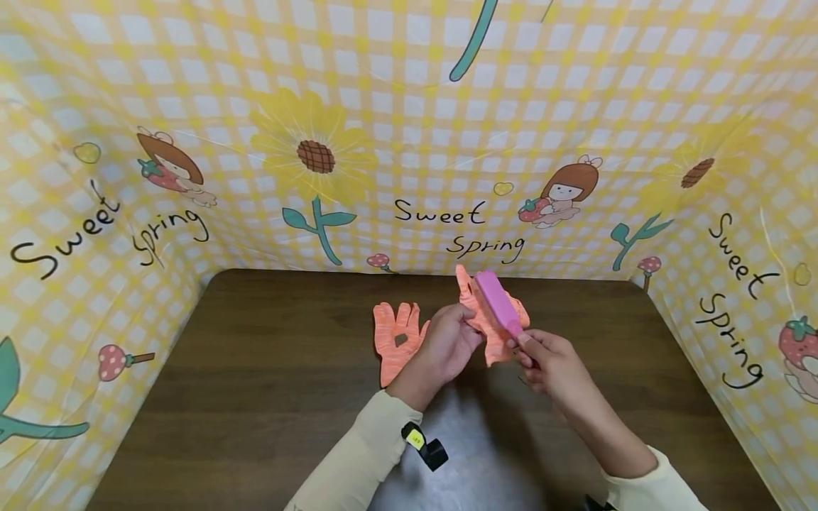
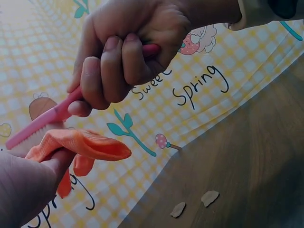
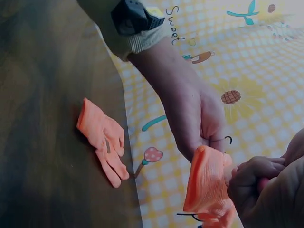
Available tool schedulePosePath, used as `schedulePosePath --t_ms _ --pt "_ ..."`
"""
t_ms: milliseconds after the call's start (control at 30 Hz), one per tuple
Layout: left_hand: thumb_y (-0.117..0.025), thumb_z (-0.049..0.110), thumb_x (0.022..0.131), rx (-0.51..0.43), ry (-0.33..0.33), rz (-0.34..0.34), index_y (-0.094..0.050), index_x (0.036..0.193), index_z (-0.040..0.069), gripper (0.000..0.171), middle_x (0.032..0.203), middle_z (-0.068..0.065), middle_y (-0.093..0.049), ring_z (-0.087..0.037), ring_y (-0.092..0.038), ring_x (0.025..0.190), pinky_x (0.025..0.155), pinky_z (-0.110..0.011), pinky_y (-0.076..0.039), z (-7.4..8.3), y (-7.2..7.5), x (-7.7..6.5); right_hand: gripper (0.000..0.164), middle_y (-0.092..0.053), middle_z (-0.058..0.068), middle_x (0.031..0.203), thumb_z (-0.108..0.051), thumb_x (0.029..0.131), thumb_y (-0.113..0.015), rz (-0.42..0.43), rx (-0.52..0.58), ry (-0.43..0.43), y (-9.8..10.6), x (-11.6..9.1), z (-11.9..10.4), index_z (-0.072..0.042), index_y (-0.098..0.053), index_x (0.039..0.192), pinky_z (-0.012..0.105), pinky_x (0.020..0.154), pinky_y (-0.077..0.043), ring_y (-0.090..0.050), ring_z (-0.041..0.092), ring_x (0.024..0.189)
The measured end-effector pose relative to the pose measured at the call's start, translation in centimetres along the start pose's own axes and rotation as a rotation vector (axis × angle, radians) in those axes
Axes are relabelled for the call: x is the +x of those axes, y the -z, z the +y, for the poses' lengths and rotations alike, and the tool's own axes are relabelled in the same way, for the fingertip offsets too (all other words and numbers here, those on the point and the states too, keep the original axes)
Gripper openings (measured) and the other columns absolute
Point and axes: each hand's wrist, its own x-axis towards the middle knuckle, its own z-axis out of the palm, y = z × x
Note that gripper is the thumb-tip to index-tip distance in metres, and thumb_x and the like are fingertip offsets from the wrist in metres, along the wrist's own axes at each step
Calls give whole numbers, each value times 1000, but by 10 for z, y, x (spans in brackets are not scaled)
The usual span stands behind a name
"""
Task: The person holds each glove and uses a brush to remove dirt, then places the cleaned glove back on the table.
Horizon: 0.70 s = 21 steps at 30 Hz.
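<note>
In the head view my left hand (image 1: 450, 341) holds an orange knitted glove (image 1: 492, 341) raised off the table, its thumb lying over the cloth in the left wrist view. My right hand (image 1: 549, 362) grips the handle of a pink brush (image 1: 498, 301), fingers curled round it. The brush lies across the held glove, and its pale bristles (image 2: 40, 137) face the cloth. A second orange glove (image 1: 390, 341) lies flat on the table, left of my left hand, with a small dark grey patch (image 1: 400, 340) on it.
The dark wooden table (image 1: 255, 404) is bordered at the back and sides by a yellow-checked printed cloth (image 1: 422, 142). Two small pale flat pieces, one of them a larger scrap (image 2: 209, 198), lie on the table in the left wrist view.
</note>
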Motion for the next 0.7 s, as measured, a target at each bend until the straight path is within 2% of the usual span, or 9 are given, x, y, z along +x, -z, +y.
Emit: schedulePosePath --t_ms 167,467,600,700 --pt "-29 2 99 2 5 -19 -33 153 -7 56 158 -18 -42 -27 -47 139 121 -58 -31 0 3 -2 33 -44 -3 77 -23 112 -39 51 -53 -20 8 0 -3 7 -53 111 19 47 -26 -30 5 54" --pt "-27 -1 98 10 -3 -48 -30 153 -11 57 161 -23 -36 -34 -36 148 121 -62 -28 0 5 -5 32 -44 -5 74 -24 111 -40 105 -100 -41 21 5 -6 5 -56 111 19 46 -27 -32 4 54" --pt "-27 0 97 29 -5 -27 -33 150 -14 55 158 -25 -40 -35 -43 142 119 -63 -30 -1 6 -5 32 -43 -5 73 -24 111 -40 140 -104 -51 25 8 -6 4 -56 111 20 48 -28 -32 5 54" --pt "-28 0 98 39 -7 -26 -35 149 -13 53 151 -21 -48 -29 -52 132 117 -58 -37 -1 6 -5 31 -44 -6 73 -23 111 -39 154 -99 -48 30 12 -5 3 -56 110 20 48 -29 -33 4 54"
